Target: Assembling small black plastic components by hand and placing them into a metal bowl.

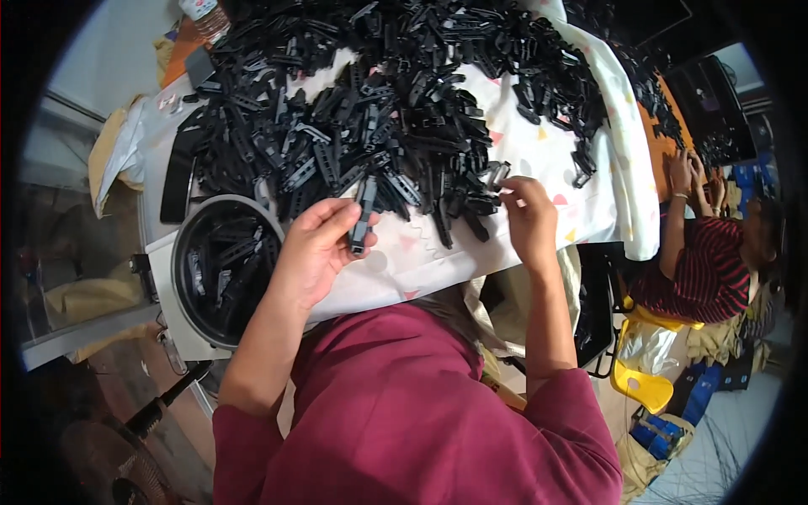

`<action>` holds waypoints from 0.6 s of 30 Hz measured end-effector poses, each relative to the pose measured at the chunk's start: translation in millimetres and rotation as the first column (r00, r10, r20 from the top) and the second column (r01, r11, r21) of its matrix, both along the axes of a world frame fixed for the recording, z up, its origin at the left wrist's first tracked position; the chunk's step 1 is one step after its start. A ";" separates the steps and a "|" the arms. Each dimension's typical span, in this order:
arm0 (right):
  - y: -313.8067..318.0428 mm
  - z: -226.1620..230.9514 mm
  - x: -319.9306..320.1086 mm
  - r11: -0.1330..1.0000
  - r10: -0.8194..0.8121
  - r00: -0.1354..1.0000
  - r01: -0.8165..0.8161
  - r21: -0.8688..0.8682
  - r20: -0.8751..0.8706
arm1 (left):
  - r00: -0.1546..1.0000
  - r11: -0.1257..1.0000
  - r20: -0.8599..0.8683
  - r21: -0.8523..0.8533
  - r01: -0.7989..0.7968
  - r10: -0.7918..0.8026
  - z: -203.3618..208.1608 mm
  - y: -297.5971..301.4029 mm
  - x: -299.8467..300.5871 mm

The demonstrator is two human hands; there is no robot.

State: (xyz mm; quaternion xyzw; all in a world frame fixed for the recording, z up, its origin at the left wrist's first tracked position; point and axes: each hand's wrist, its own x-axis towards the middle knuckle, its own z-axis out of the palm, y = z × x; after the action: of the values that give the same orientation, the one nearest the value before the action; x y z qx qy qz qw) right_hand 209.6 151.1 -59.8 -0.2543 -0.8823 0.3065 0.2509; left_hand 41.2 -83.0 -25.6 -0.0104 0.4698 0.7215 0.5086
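In front of you, a white cloth (581,202) spreads over the table, printed with small pastel triangles and grey dots, its far-right edge gathered into soft folds. Heaped across it is a dense pile of black parts (337,143), slim and hard-edged, some with rows of openings along their length, others catching dull highlights like moulded plastic. To your left sits a round black bowl (176,273), smooth-rimmed, holding more parts of the same dark kind.

Your left hand (313,257) is closed around 1 part, thumb on one side and fingers on the other. Your right hand (532,223) has its thumb and fingers drawn narrowly together at the pile's right edge. The long dark part (364,216) stands nearly upright in your left hand, above the cloth's near edge: straight, narrow, charcoal grey, with flat faces and a squared lower end. Smallest is 1 shiny, pale piece (498,175) at your right fingertips; you cannot tell whether they grip it.
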 end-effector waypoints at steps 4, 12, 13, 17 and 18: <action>-17.2 18.2 -5.9 0.970 0.172 0.910 -0.224 0.099 0.378 | 0.999 0.999 0.026 0.011 0.031 -0.032 -11.1 4.4 4.4; -24.5 9.9 7.4 0.992 -0.077 0.960 0.046 0.118 0.270 | 0.994 0.995 -0.041 -0.004 0.102 -0.102 -7.3 5.8 9.3; -26.9 6.5 9.6 0.992 -0.081 0.959 0.051 0.117 0.272 | 0.994 0.995 -0.025 -0.010 0.104 -0.104 -7.2 5.4 10.4; -37.8 -9.4 2.6 0.966 -0.028 0.944 -0.058 0.250 0.328 | 0.991 0.991 -0.018 0.017 0.136 -0.136 -11.1 10.8 14.9; -40.7 -5.5 1.3 0.978 0.003 0.963 -0.058 0.198 0.268 | 0.990 0.990 -0.002 0.012 0.140 -0.140 -8.4 14.6 18.6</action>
State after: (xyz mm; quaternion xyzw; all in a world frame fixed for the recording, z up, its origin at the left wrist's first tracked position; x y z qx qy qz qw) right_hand 210.8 110.4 -65.3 -0.2522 -0.9386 0.1812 0.1501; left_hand 59.8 -68.4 -34.0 0.0258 0.4653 0.6869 0.5576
